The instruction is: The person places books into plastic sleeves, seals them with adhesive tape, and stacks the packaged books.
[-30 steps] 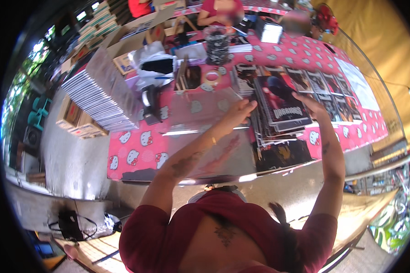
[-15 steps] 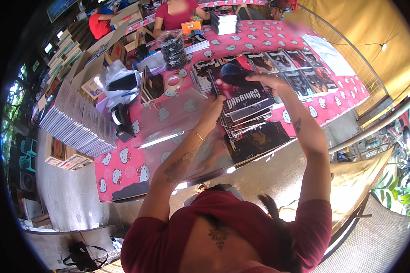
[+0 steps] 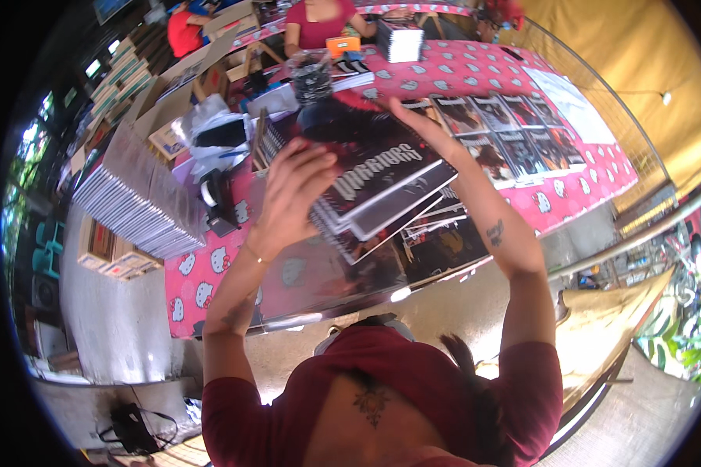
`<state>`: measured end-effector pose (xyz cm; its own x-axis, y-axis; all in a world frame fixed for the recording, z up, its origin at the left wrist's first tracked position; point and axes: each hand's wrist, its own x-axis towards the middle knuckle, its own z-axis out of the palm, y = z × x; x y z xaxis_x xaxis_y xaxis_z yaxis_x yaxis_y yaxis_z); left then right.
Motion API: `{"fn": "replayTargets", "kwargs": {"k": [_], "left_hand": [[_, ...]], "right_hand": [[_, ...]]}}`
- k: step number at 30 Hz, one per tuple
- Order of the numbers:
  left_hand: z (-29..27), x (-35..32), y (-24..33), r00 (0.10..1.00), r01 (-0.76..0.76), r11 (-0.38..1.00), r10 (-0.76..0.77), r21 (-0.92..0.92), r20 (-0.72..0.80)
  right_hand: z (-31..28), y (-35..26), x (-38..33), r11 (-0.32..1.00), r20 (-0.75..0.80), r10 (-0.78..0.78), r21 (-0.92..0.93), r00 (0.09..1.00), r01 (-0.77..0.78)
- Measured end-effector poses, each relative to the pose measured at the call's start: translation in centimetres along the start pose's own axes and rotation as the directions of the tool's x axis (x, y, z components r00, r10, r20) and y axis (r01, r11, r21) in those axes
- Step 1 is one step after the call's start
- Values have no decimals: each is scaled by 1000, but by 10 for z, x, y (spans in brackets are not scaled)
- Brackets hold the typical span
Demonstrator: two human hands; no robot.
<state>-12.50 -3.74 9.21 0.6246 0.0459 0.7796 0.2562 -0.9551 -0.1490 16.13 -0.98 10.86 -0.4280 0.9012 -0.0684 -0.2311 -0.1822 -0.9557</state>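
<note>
The main risk we see is the upper layers sliding: the spiral-bound notebooks are tilted and unevenly stacked above the pink cloth, with their lower edges fanned out, so a lopsided grip or a quick turn could let one slip from between its neighbours. We also judge that the wire bindings could snag on one another if the bundle is squared up roughly, bending a cover or a coil. If the lower edge dips, it could scrape the dark books lying close to the table's near edge, and push them toward it; the glossy clear sheet beside them, which looks slick, would offer little friction. As for the pose, we see both forearms reaching up from below, the elbows wide apart. The left hand lies over the bound side with its wrist bent; its fingers are curved and slightly spread near the top cover, but blur keeps us from telling how hard they press. The right hand clasps the opposite side, its thumb stretched along the far corner and the other fingers hidden behind the bundle, so we cannot tell whether those are spread or together. We find the notebooks between the two hands, in front of the chest.
</note>
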Motion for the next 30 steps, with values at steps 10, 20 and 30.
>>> {"fn": "replayTargets", "kwargs": {"k": [10,20,30], "left_hand": [[-127,-240,32,87,712,117,-993,-692,-79],[-163,-366,32,4,619,-1,-1000,-786,5],[-179,-406,35,-59,607,-54,-998,-793,22]], "right_hand": [[225,182,127,880,199,-447,-79,872,469],[306,326,189,929,279,-342,-41,897,367],[331,319,180,858,205,-472,-118,858,500]]}}
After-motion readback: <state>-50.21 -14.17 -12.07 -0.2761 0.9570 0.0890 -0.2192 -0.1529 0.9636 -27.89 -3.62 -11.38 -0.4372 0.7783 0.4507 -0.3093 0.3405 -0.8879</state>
